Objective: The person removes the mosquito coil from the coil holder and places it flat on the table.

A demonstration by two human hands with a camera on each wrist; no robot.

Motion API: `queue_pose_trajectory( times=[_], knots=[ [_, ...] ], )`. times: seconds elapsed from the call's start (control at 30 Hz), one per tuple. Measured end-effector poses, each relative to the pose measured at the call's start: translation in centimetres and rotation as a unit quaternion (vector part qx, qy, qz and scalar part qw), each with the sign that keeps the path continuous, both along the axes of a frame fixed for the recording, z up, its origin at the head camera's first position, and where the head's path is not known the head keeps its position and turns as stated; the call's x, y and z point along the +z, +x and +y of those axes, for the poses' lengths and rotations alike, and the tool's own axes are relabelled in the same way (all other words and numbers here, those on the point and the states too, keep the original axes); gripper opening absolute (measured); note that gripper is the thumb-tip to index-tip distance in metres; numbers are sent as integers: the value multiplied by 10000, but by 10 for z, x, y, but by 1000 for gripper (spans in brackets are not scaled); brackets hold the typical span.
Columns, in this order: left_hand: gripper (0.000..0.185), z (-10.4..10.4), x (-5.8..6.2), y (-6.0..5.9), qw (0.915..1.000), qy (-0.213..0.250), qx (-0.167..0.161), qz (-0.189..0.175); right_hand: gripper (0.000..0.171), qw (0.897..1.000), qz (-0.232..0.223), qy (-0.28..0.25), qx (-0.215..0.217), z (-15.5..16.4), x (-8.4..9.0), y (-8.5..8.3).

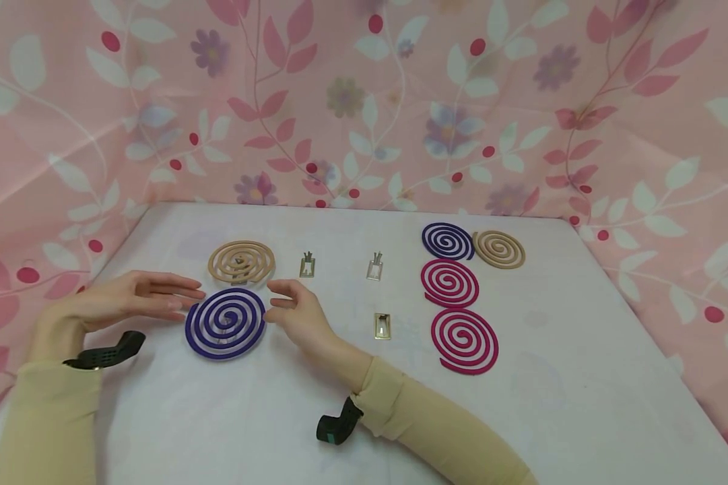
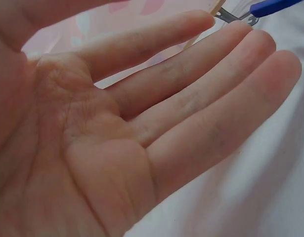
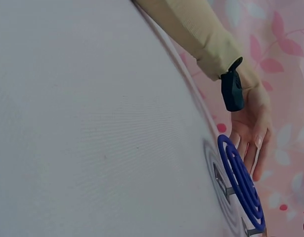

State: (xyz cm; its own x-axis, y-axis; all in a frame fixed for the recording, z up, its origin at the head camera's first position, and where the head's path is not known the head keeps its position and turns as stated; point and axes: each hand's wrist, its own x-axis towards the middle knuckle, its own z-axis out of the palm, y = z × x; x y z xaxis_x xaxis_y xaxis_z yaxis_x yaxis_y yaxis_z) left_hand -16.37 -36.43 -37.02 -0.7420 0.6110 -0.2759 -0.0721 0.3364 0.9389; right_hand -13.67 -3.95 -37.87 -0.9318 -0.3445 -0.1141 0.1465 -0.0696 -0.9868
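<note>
A dark blue mosquito coil (image 1: pixel 230 316) lies raised on a small metal stand (image 3: pixel 222 181), and its edge-on side shows in the right wrist view. On its left my left hand (image 1: pixel 151 296) reaches with straight fingers; the fingertips come near the coil's rim. My right hand (image 1: pixel 303 316) is at the coil's right side, fingers loosely bent, thumb close to the rim. Whether the thumb touches it I cannot tell. Neither hand holds anything. Just behind is a tan mosquito coil (image 1: pixel 242 260), with parts of a metal stand showing through its gaps.
Three loose metal stands are on the white table: a dark gold one (image 1: pixel 307 257), a silver one (image 1: pixel 376 257) and a brass one (image 1: pixel 382 316). To the right lie another blue coil (image 1: pixel 446 240), a tan coil (image 1: pixel 500 249) and two magenta coils. Flowered pink cloth (image 1: pixel 351 101) surrounds the table.
</note>
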Motion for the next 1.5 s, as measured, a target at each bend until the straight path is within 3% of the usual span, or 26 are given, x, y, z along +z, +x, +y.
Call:
queue_pose_trajectory(
  times=[0.13, 0.27, 0.53, 0.83, 1.23, 1.5],
  knots=[
    [48, 4, -2, -2, 9997, -137, -173, 94, 48, 9997, -239, -49, 51, -2, -7, 1],
    [51, 7, -4, -4, 9989, 75, -394, 228, 50, 9988, -458, -83, 153, -3, -12, 3],
    [55, 9, -9, -5, 9986, 225, -483, 31, 48, 9949, -890, -437, 179, -9, -18, 3],
    [58, 12, -10, -5, 9994, -71, -333, -64, 45, 9920, -980, -650, 462, -9, -22, 4],
    [57, 13, -16, -7, 9981, 284, -534, -60, 46, 9893, -1143, -778, 476, -10, -23, 4],
    [55, 13, -14, -8, 9995, -150, -274, -11, 45, 9895, -1153, -734, 474, -9, -21, 3]
  ],
)
